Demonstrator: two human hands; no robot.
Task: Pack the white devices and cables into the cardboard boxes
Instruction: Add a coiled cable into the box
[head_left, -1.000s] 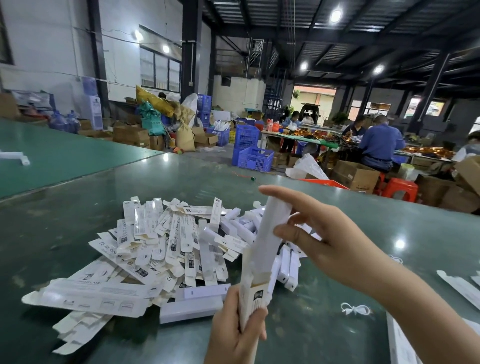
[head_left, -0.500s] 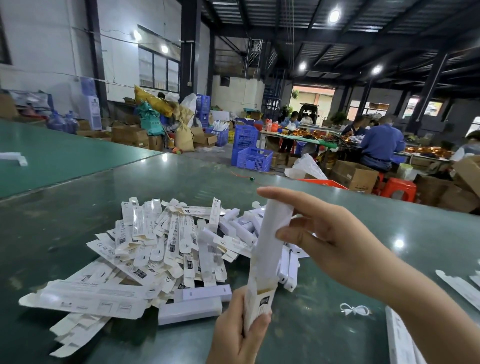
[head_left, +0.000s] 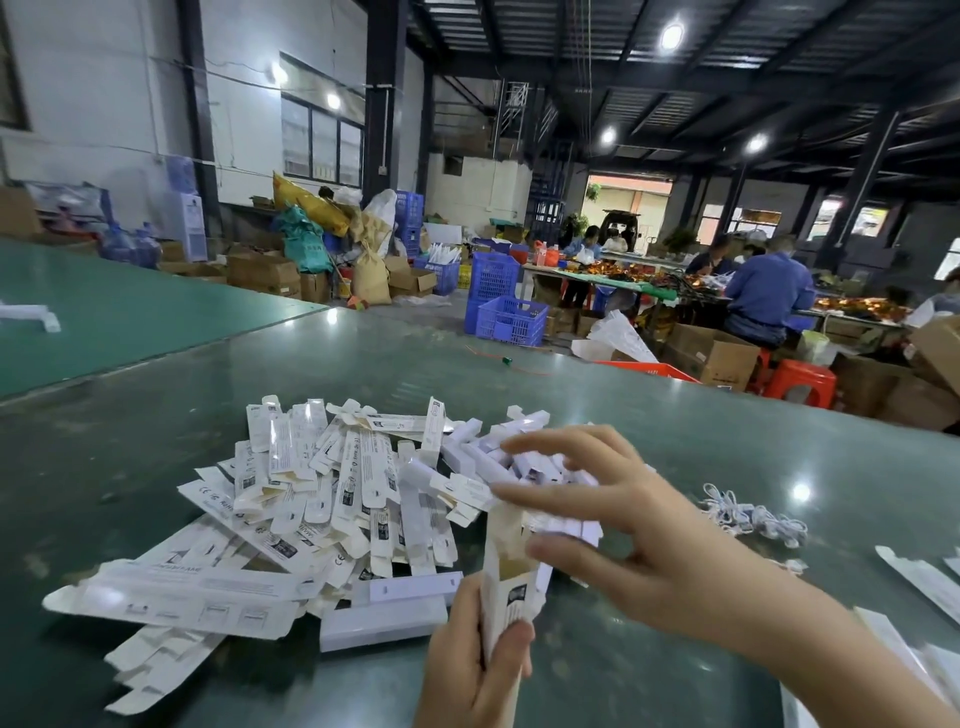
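- The dark green table (head_left: 649, 415) runs far ahead; its far edge curves down to the right, with bare surface left of and beyond the heap.
- A heap of flat white boxes (head_left: 322, 499) lies mid-table, spilling toward the near-left edge.
- The right hand (head_left: 623, 525) hovers over the slim box's open top, fingers spread and loosely bent, holding nothing.
- The left hand (head_left: 472, 670) grips a slim box (head_left: 511, 571) upright, just beside the heap.
- White cables (head_left: 753, 517) sit bunched to the right, apart from the heap.
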